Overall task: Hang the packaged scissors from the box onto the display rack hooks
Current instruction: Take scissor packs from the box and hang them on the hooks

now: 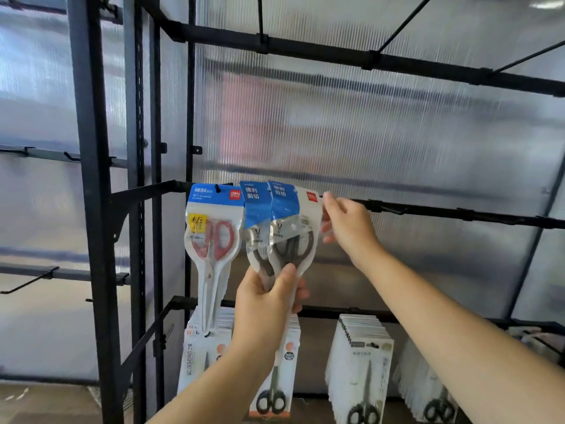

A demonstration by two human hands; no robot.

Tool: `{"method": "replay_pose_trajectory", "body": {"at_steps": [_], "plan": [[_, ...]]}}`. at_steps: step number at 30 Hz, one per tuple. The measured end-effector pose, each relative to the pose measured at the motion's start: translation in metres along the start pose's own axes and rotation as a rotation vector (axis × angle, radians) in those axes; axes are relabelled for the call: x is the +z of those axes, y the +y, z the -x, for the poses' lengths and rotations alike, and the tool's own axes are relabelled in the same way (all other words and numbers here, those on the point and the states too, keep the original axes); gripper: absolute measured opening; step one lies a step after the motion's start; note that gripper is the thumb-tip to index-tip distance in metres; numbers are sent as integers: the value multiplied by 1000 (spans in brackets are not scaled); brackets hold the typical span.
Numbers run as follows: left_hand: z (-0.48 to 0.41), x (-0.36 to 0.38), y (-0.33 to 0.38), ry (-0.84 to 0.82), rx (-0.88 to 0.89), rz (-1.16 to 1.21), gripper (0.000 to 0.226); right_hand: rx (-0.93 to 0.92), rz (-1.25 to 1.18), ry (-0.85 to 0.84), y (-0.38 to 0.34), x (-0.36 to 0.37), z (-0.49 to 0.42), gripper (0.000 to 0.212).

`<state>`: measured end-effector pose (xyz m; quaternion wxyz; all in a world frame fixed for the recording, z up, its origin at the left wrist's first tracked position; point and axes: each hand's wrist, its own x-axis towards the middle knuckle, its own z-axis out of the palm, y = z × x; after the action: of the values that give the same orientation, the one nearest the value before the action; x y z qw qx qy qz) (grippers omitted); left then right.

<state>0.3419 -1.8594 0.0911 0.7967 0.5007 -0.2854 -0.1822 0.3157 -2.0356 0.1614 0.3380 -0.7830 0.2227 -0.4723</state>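
Note:
A pack of red-handled scissors (212,240) hangs from a hook on the black middle bar (458,213) of the rack. Just right of it, my left hand (269,298) grips the lower ends of two packs of black-handled scissors (282,231), both with blue header cards, held up at bar height. My right hand (345,223) pinches the top right corner of the front pack, next to the bar. The hook behind these packs is hidden.
Below, rows of packaged scissors (362,362) hang from the lower bar. The upper bar (336,55) carries bare hooks. A neighbouring black rack (91,179) with bare hooks stands at the left. Translucent ribbed panels back the rack.

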Motion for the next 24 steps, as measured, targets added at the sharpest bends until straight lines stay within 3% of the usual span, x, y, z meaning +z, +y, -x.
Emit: {"method": "replay_pose_trajectory", "body": {"at_steps": [2, 6, 11, 15, 24], "plan": [[-1, 2, 1, -4, -8, 18, 8, -18, -123, -132, -4, -5, 15, 33], [0, 7, 0, 6, -35, 23, 9, 45, -328, -68, -7, -14, 19, 32], [-1, 9, -7, 86, 6, -96, 25, 55, -247, 64, -4, -13, 14, 13], [-3, 6, -7, 149, 40, -78, 21, 14, -105, 126, 4, -13, 10, 12], [-2, 9, 0, 109, 74, -98, 21, -58, 39, 201, 9, -6, 1, 22]]}}
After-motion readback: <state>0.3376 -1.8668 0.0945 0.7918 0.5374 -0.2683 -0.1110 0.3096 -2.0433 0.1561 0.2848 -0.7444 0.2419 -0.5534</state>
